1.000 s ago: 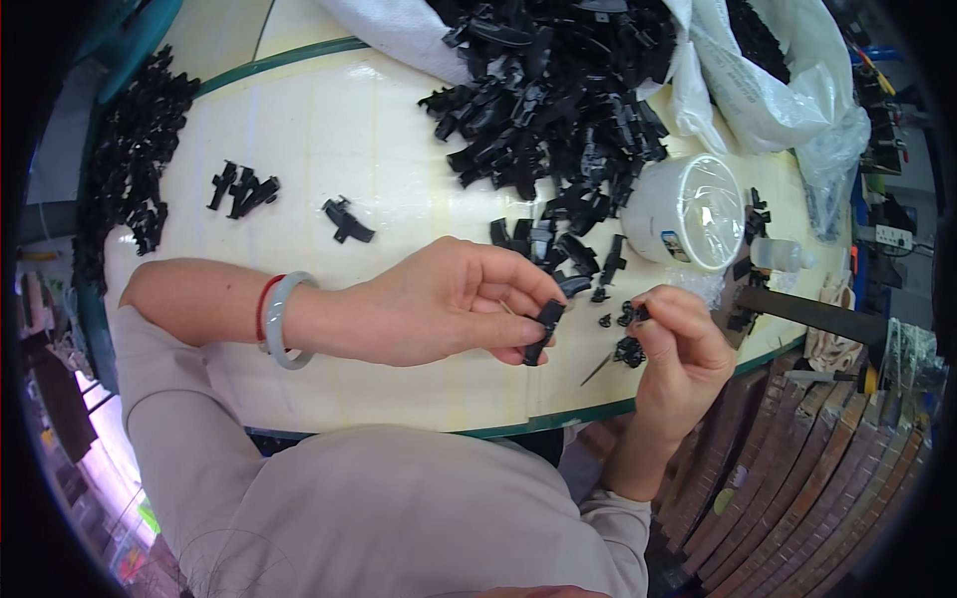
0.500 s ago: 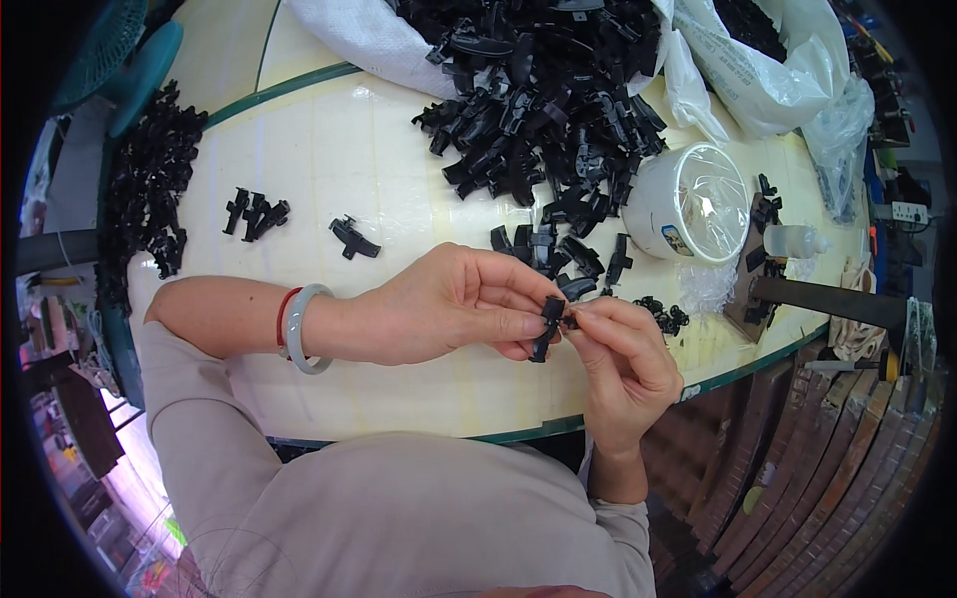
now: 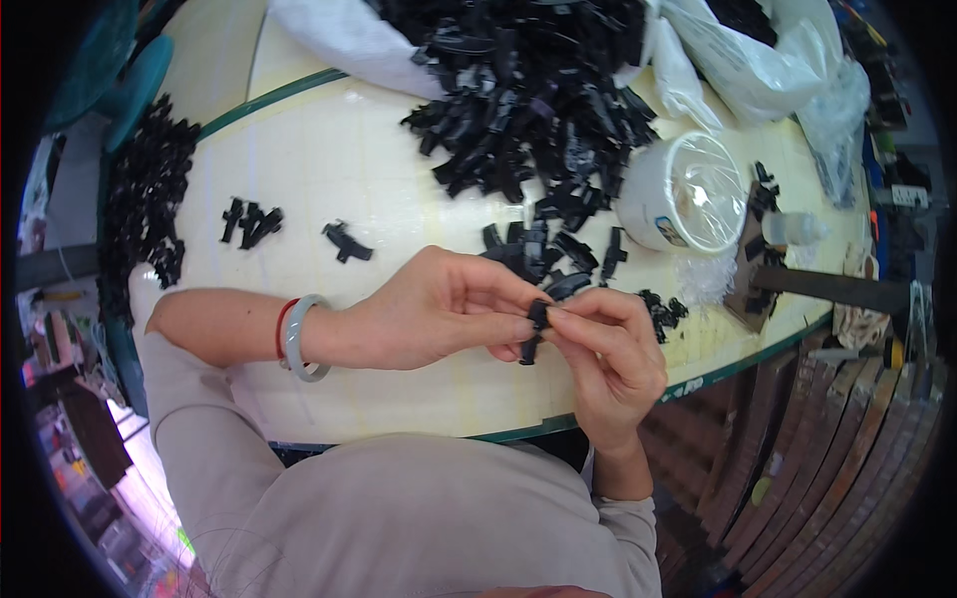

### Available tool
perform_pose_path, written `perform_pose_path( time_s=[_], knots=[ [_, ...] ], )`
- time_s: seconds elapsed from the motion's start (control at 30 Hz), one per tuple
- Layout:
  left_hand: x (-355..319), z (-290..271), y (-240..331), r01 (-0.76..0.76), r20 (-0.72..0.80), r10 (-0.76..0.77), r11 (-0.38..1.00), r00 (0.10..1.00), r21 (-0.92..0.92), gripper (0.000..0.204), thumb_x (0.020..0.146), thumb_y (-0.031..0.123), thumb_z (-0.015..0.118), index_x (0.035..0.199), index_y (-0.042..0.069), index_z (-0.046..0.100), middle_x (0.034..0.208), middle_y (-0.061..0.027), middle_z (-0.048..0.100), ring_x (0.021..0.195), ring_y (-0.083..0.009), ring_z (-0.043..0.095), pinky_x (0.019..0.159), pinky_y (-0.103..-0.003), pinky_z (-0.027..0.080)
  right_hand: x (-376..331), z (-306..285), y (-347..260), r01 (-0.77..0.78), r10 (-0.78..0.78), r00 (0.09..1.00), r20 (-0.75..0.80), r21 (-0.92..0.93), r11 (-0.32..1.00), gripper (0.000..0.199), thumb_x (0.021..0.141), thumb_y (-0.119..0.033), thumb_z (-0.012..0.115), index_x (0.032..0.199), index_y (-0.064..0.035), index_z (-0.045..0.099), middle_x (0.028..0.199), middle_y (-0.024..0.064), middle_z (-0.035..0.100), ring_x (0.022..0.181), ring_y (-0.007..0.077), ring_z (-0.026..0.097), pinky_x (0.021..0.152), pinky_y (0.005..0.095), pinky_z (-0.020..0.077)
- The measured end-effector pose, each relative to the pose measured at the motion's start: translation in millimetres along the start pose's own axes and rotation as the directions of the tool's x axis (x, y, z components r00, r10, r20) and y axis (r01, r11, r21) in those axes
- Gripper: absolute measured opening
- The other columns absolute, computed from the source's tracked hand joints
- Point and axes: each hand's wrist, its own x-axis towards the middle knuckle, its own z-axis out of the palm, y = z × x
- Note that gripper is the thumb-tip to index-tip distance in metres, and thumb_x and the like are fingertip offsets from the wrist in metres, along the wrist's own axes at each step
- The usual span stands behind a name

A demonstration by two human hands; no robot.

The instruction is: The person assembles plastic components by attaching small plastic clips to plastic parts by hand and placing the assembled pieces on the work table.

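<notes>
I saw both hands had come together since a second before: the left hand point(image 3: 439, 324) and right hand point(image 3: 608, 349) pinched one small black plastic clip point(image 3: 535, 329), just below the big pile of black parts point(image 3: 538, 110); assembling seemed underway.
</notes>
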Motion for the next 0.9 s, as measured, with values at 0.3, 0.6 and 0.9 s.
perform_pose_path(
  time_s=[0.3,0.6,0.9],
  knots=[
    [-38.0,-24.1,6.5,0.054,-0.294,0.038,0.953,0.955,0.297,0.026,0.084,-0.002,0.058,0.11,-0.004,0.058,0.09,-0.0067,0.062,0.075,-0.0101,0.063,0.067,-0.021,0.052,-2.7,-54.3,6.8,-0.078,0.02,0.986,-0.166,-0.346,0.935,0.028,0.069,0.009,0.067,0.095,-0.0001,0.065,0.088,0.0117,0.06,0.075,0.0183,0.06,0.062,0.0257,0.0492],
    [-94.6,-54.3,20.0,0.201,-0.756,0.257,0.867,0.603,0.455,0.025,0.083,-0.001,0.059,0.108,-0.004,0.059,0.089,-0.0055,0.06,0.069,-0.0082,0.06,0.063,-0.019,0.052,10.2,-96.3,24.2,-0.098,0.148,0.988,0.041,-0.575,0.812,0.014,0.074,0.004,0.065,0.088,0.0009,0.063,0.082,0.0103,0.057,0.07,0.0233,0.059,0.062,0.0307,0.0463],
    [-94.1,-34.8,27.4,0.349,-0.409,0.707,0.24,0.577,0.906,0.023,0.076,0.001,0.068,0.099,0.002,0.064,0.086,-0.0069,0.058,0.055,-0.0064,0.052,0.045,-0.02,0.04,5.6,-89.2,21.9,-0.094,0.148,0.988,0.04,-0.601,0.794,0.012,0.074,0.005,0.064,0.085,0.0024,0.061,0.083,0.0128,0.057,0.071,0.026,0.059,0.064,0.0313,0.0464]
  ],
)
